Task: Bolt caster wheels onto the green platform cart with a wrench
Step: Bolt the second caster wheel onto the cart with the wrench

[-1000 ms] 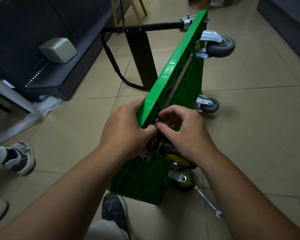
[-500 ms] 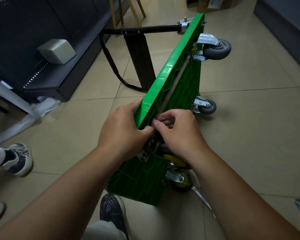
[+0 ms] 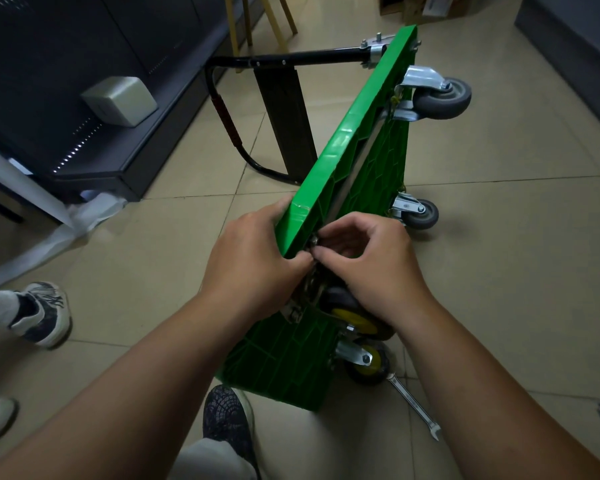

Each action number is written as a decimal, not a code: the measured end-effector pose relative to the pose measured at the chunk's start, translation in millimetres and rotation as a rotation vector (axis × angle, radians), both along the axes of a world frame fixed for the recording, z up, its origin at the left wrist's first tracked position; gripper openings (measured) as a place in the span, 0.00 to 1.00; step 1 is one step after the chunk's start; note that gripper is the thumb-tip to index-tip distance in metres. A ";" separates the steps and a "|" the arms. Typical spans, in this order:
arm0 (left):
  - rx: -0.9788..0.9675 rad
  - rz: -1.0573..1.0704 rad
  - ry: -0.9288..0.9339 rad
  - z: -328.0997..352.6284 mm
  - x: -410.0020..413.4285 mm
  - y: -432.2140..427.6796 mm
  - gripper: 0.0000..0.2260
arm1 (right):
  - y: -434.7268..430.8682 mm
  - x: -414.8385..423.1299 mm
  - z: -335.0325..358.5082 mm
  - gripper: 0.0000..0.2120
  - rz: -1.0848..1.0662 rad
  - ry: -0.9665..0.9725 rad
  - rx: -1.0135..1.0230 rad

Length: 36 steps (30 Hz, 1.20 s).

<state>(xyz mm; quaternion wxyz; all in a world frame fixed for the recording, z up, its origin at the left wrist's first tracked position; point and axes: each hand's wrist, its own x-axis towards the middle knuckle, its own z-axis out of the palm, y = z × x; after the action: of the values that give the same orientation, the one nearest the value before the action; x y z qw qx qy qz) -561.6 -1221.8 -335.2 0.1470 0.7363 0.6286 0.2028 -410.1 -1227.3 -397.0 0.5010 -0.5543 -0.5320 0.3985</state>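
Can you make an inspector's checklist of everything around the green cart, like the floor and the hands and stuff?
Surface: beige tile floor.
Job's things: green cart tipped up on its edge; grey casters at its far end; yellow-hubbed casters at its near end; wrench lying on the floor, unheld.
Clutter: white wrapping at the left; grey box on the shelf.
Grippers: left hand grips the cart's near corner; right hand pinches a small metal fastener there.
Cables: nothing seen.
Surroundings: dark shelf unit, wooden stool legs, another person's shoe.
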 end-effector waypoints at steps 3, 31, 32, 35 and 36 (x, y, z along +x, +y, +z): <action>0.008 0.001 0.007 0.2 1.0 -0.8 0.31 | 1.4 0.9 -1.6 0.06 -0.013 -0.019 -0.028; -0.037 0.029 0.002 5.3 4.6 -3.0 0.32 | -0.7 -0.7 0.6 0.08 -0.001 -0.125 -0.030; -0.033 0.027 0.002 5.1 4.4 -2.9 0.32 | -1.4 -1.1 0.3 0.09 -0.013 -0.065 -0.011; -0.019 0.022 0.003 4.6 4.4 -2.6 0.32 | -0.9 -3.5 0.4 0.08 -0.013 -0.044 -0.011; -0.015 0.021 0.006 4.4 4.2 -2.6 0.32 | -0.1 -3.7 0.3 0.07 -0.015 -0.043 -0.024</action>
<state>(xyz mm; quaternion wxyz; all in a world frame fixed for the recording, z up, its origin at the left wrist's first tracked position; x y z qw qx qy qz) -557.4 -1224.4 -330.9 0.1484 0.7290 0.6384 0.1973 -413.8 -1227.5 -396.7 0.4857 -0.5728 -0.5335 0.3890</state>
